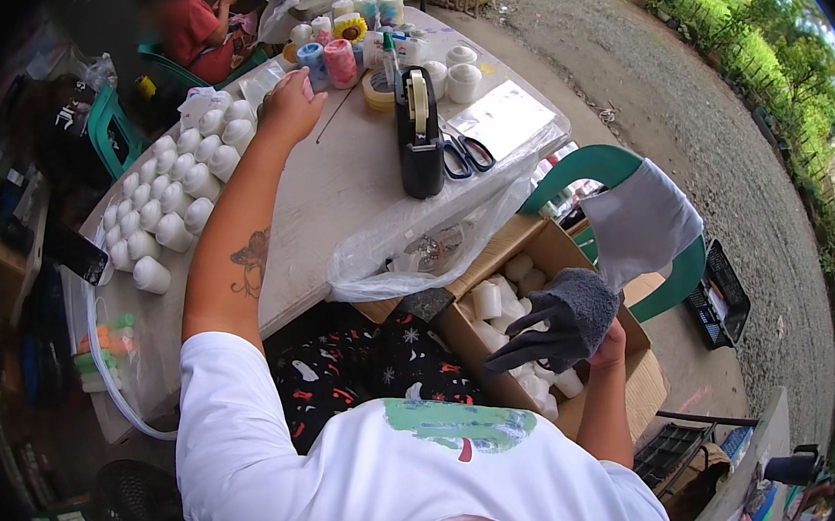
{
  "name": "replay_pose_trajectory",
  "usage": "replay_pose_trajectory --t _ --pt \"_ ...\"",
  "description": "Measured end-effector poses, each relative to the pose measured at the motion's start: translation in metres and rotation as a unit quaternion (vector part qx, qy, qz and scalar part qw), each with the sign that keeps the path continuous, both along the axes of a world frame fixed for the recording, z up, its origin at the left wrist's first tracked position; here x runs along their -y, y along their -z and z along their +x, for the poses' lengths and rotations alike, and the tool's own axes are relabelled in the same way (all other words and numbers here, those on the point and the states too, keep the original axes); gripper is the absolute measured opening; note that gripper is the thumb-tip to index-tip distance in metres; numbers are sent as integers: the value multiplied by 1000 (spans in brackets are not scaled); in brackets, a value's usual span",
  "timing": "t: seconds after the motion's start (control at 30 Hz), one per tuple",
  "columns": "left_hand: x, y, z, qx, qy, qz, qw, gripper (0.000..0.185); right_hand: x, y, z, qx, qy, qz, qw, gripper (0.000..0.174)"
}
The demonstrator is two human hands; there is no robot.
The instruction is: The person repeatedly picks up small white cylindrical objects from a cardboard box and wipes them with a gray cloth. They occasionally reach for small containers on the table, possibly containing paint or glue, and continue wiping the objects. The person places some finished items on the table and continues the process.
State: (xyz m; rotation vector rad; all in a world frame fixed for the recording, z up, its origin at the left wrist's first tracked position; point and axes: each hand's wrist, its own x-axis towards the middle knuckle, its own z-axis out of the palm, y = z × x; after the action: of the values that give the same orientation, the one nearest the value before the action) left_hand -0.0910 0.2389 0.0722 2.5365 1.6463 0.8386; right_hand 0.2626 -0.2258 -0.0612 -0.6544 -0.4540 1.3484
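Observation:
My left hand (293,107) reaches over the far side of the table (299,241), beside a blue-and-white candle (313,63) and a pink candle (341,63). Its fingers are bent, and I cannot tell whether something lies in them. To its near left stand rows of white candles (176,200). On the other side, my right hand (610,345) grips a dark grey cloth (570,317), which hangs in folds over an open cardboard box (640,338). White candles (487,300) are heaped inside that box, partly hidden by the cloth.
A black tape dispenser (420,136), scissors (466,157) and white paper (505,114) lie on the table. A clear plastic bag (417,260) hangs over its edge. A green chair (585,167) stands behind the box. At the far left, a person in red (197,32) sits.

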Motion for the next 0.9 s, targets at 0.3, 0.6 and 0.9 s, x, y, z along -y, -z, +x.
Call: replay_pose_trajectory --t 0.3,0.6,0.9 --pt "158 51 -60 -3 69 -31 997 42 8 31 -37 -118 70 -30 990 58" --pt "327 57 63 158 420 -445 775 37 -4 -66 -55 39 56 1 998 41" --pt "364 90 161 492 395 -683 369 47 10 -82 -75 316 187 7 930 66"
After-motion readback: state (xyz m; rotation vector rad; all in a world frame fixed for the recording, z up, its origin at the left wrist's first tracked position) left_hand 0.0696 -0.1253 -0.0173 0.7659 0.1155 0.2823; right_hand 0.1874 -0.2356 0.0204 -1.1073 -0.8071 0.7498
